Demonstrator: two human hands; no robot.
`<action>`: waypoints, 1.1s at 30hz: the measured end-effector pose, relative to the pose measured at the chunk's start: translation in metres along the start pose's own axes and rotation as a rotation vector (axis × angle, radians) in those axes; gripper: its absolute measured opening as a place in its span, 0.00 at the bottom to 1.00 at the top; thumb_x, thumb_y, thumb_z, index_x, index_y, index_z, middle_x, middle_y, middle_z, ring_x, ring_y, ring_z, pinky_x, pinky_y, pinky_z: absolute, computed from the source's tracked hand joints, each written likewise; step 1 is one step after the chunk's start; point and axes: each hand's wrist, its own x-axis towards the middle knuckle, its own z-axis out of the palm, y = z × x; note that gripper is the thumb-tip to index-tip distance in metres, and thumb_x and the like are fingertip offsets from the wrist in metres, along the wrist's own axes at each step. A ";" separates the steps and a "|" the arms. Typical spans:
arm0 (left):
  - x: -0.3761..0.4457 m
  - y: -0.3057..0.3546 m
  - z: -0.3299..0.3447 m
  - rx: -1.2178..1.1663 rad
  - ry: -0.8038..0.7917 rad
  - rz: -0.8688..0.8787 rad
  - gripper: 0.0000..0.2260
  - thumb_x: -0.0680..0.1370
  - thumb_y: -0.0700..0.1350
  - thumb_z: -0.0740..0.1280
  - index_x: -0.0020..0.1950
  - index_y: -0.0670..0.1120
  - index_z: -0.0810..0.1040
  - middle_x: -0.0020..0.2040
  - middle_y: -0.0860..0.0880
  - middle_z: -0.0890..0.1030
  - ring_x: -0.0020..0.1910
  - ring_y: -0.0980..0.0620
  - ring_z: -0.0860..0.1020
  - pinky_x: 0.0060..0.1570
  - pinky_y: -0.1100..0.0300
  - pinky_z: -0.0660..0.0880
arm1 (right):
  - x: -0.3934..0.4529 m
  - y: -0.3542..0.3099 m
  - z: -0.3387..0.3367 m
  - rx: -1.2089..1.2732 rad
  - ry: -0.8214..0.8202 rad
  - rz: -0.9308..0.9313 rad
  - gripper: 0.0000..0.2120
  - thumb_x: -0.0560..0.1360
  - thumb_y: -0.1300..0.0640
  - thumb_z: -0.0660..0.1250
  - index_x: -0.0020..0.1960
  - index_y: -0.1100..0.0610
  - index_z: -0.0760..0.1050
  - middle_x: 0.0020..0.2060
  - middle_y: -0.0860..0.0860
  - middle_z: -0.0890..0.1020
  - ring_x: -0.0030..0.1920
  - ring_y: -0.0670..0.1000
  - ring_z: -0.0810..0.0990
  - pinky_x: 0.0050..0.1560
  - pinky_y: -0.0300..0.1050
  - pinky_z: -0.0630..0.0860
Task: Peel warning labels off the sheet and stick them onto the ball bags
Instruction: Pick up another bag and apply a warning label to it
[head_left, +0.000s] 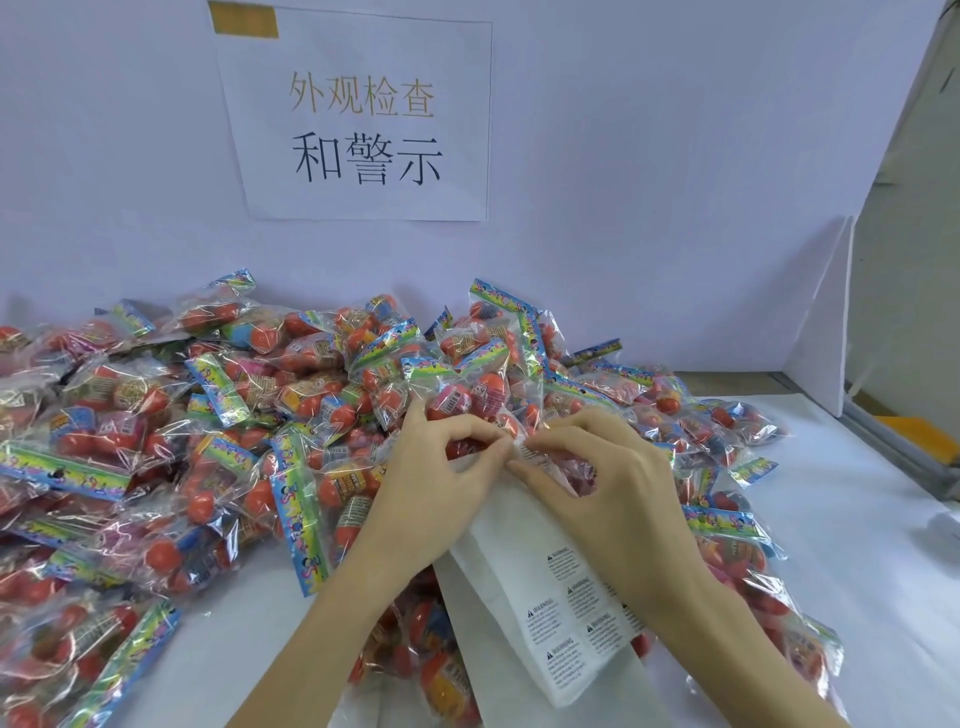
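Note:
A white label sheet (524, 587) with several printed warning labels lies tilted under my hands, over a heap of clear ball bags (218, 415) holding red balls. My left hand (426, 483) and my right hand (602, 478) meet at the sheet's top edge. Both pinch a small warning label (522, 451) between thumb and forefinger. The label sits right against a ball bag (478, 400) at the front of the heap. Whether the label touches the bag I cannot tell.
Ball bags cover the white table (857, 545) from the left edge to the right of my hands. A paper sign (363, 119) hangs on the back wall. A white side panel (821, 322) and a metal rail (904, 447) stand at the right.

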 end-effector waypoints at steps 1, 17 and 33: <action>0.001 -0.001 0.000 -0.012 0.009 -0.001 0.08 0.80 0.50 0.73 0.42 0.62 0.84 0.49 0.69 0.84 0.83 0.54 0.52 0.73 0.61 0.40 | 0.000 -0.001 0.000 0.013 -0.011 0.007 0.12 0.76 0.46 0.74 0.53 0.53 0.86 0.48 0.46 0.82 0.50 0.50 0.81 0.51 0.51 0.80; 0.000 -0.005 0.002 -0.075 0.041 -0.019 0.03 0.79 0.51 0.75 0.45 0.58 0.88 0.49 0.72 0.83 0.71 0.71 0.51 0.73 0.61 0.41 | -0.005 -0.003 0.006 0.059 0.036 0.013 0.04 0.78 0.57 0.75 0.52 0.53 0.87 0.46 0.44 0.82 0.47 0.46 0.81 0.49 0.47 0.79; 0.002 -0.002 -0.003 -0.003 0.011 -0.006 0.04 0.79 0.52 0.73 0.45 0.60 0.86 0.54 0.60 0.86 0.82 0.45 0.61 0.79 0.55 0.43 | 0.000 -0.003 0.000 0.123 -0.036 0.093 0.04 0.78 0.58 0.75 0.50 0.50 0.88 0.45 0.40 0.83 0.47 0.42 0.81 0.50 0.29 0.72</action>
